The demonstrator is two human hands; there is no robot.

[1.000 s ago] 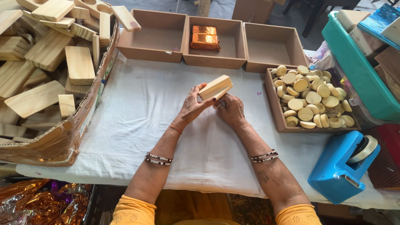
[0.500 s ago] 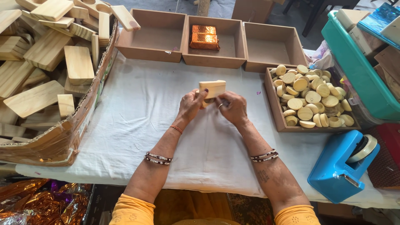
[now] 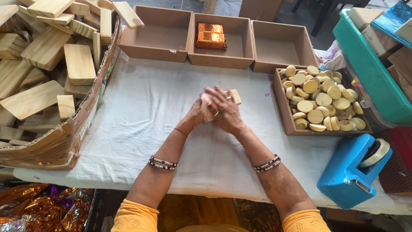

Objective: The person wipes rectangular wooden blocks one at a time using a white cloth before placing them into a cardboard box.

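Covering most of the table, a white cloth (image 3: 141, 124) carries everything here. Near its middle, the left hand (image 3: 198, 111) and right hand (image 3: 225, 112) close together around a small pale wooden block (image 3: 234, 96), only one corner showing. Three brown open trays (image 3: 283, 43) line the far edge; the middle one holds copper-foil-wrapped blocks (image 3: 210, 36). A tray of round wooden discs (image 3: 319, 101) sits at the right edge, a blue tape dispenser (image 3: 349, 169) at the near right corner. A cardboard box of wooden blocks (image 3: 51, 68) fills the left side.
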